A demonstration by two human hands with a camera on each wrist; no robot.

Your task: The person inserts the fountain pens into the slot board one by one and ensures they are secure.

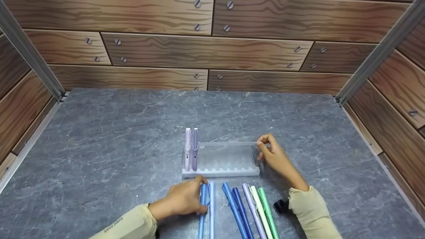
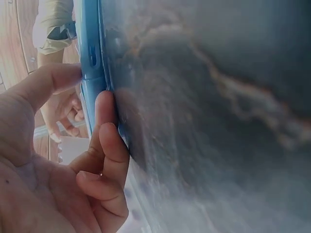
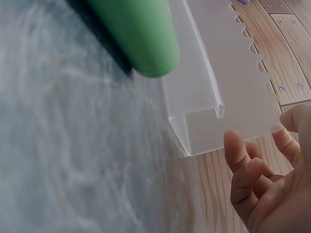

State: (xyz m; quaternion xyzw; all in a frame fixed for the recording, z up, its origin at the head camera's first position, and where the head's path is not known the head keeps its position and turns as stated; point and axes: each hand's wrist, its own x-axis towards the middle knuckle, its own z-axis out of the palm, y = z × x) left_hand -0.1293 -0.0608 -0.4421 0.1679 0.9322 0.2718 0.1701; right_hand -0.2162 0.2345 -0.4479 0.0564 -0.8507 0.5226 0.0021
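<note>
Okay, left hand [image 1: 184, 198] pinches slim blue plastic pen [image 1: 201, 221], right hand [image 1: 275, 159] pinches notched clear-plastic rack [image 1: 225, 157] at 2-o'clock corner; tugging may tip it.

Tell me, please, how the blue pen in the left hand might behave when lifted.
The blue pen should stay stiff, given its straight barrel. Its slim body suggests it is fairly light. Its side clip would probably limit rolling.

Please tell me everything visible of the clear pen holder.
The clear pen holder looks like translucent plastic, with a flat back panel and a scalloped front ledge. It stands on the marbled table; two purple pens stand in its left end, and the right hand pinches its upper right corner.
</note>
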